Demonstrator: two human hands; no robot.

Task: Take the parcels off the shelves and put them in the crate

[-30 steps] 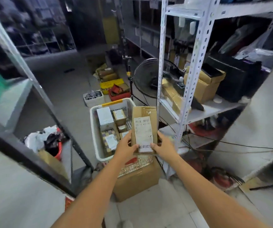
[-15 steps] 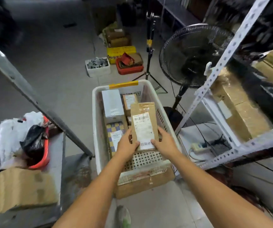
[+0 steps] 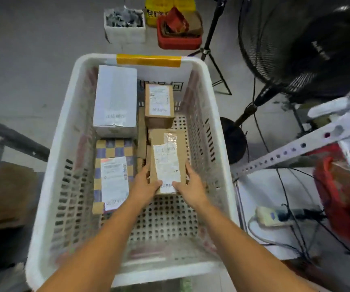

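Both hands reach down into the white crate (image 3: 49,186) and hold one brown parcel (image 3: 170,137) between them. The left hand (image 3: 143,186) grips its near left edge, thumb laid over the white label, fingers curled along the side. The right hand (image 3: 193,187) mirrors it on the near right edge, thumb on top and fingers wrapped round the side. The parcel sits label up inside the crate's right half, above the perforated floor; whether it already rests on the bottom I cannot tell.

Just beyond it lies a smaller brown parcel (image 3: 159,102), also label up. A white box (image 3: 116,98) fills the far left corner, and a checkered parcel (image 3: 113,178) lies in front of that, beside the left hand. Yellow tape (image 3: 148,60) wraps the crate's far rim. On the floor past the crate stand a white tub (image 3: 125,26) and a red tray (image 3: 178,41). A black fan (image 3: 304,45) stands to the right, near a perforated shelf upright (image 3: 296,150).
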